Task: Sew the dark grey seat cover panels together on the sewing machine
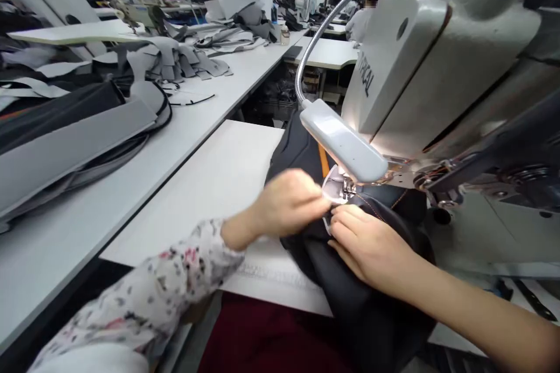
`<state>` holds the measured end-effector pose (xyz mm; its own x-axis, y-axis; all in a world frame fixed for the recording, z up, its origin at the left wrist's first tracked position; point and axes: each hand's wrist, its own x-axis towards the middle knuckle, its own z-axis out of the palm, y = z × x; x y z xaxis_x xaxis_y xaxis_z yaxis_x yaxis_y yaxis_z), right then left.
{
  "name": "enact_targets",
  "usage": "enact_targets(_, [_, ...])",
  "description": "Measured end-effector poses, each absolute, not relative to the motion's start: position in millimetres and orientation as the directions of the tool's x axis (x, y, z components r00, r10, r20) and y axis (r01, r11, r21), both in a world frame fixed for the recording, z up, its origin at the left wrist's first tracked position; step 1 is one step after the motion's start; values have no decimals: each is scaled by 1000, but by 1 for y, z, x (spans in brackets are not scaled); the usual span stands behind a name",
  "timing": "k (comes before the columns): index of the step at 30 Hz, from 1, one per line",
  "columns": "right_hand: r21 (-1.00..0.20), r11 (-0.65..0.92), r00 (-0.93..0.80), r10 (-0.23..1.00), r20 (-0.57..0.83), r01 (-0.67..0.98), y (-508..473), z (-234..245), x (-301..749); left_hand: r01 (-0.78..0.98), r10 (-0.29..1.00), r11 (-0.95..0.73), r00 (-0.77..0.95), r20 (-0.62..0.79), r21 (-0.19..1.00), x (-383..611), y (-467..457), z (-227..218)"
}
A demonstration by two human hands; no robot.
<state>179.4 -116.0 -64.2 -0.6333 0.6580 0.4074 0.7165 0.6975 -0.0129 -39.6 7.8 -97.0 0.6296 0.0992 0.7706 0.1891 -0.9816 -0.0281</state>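
Observation:
Black fabric [345, 280] with an orange strip [323, 158] and orange stitching lies bunched under the head of a sewing machine [398, 64]. Close to the lit presser foot [347, 187], a small light-coloured curved piece [333, 185] rests on the fabric. My left hand [291, 203] is closed, its fingertips pinched at the edge of that pale piece; it is slightly blurred. Just right of it, my right hand [367, 245] is closed with bent fingers gripping the black fabric below the presser foot. The fingertips of both hands nearly meet.
A white lamp [345, 140] on a bendy metal neck hangs just above the hands. On the long white table [192, 111] at left lie grey fabric strips [175, 58] and dark panels [56, 122]. Another person [361, 20] sits beyond the machine.

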Motion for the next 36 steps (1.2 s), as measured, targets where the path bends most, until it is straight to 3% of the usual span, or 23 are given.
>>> enact_targets(1, [-12,696,-617,643,453,717,-111,-71,178,153,87,-988,606,790,-9,-40,-17,-117])
enact_targets(5, [-84,598,-426,655,624,797,-99,-85,171,289,299,-942,500,813,168,-43,-81,-180])
enact_targets(7, [-207,523,-281,704,652,827,-100,-82,168,323,339,-925,475,812,198,-35,-86,-196])
enact_targets(8, [-326,465,-169,749,641,823,-103,-80,167,327,341,-924,463,818,200,-28,-83,-200])
enact_targets(11, [-767,229,204,883,423,599,-118,-77,168,318,318,-928,415,853,191,-4,-61,-199])
enact_targets(12, [-872,164,290,901,323,460,-124,-79,170,313,302,-932,400,865,181,4,-52,-196])
enact_targets(14, [-974,78,395,905,158,213,-133,-86,173,297,262,-943,374,890,153,13,-37,-190])
enact_targets(17, [-1000,-8,490,872,-12,-10,-138,-99,176,273,222,-953,336,915,131,14,-24,-184])
enact_targets(21, [-992,-38,486,869,-91,-119,-134,-101,179,217,191,-968,306,933,127,9,-31,-186])
enact_targets(24, [-991,-120,351,927,-132,-57,-137,-93,186,168,155,-980,336,929,103,11,-44,-188])
enact_targets(30, [-945,-229,12,973,-232,232,-141,-65,200,125,100,-991,449,888,48,2,-27,-157])
enact_targets(32, [-952,-266,-40,961,-275,153,-135,-54,199,126,119,-990,499,859,65,-6,-15,-138])
enact_targets(36, [-959,-258,12,965,-261,-121,-124,-52,188,156,223,-975,611,759,161,-17,-3,-114])
